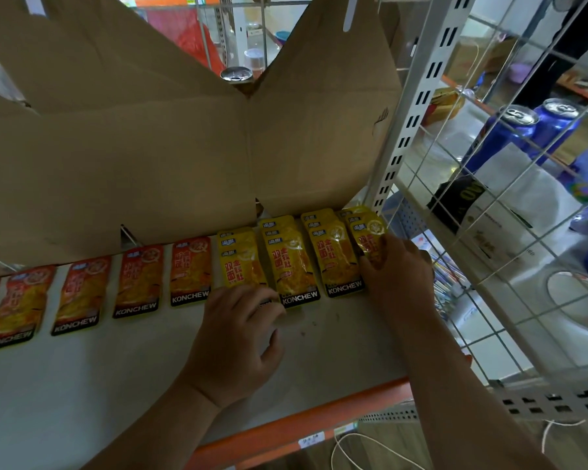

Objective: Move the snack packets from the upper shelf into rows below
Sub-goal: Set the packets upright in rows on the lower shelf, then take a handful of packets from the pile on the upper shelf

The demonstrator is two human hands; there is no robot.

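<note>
Orange KONCHEW packets [136,281] lie in a row along the back left of the white shelf [116,385]. To their right, yellow KONCHEW packets [291,266] lie in several overlapping stacks. My right hand [398,266] grips the rightmost yellow packet [370,239] at the shelf's right end, thumb on its face. My left hand [238,337] rests on the shelf with curled fingertips on the lower edge of the leftmost yellow stack [240,266]; the packet bottom is hidden under the fingers.
A big opened cardboard box [184,137] stands behind the packets and blocks the back. A white slotted upright [411,123] and wire grid panel [523,232] bound the right side, with blue cans [516,134] beyond. The shelf's orange front edge [302,422] runs below my arms.
</note>
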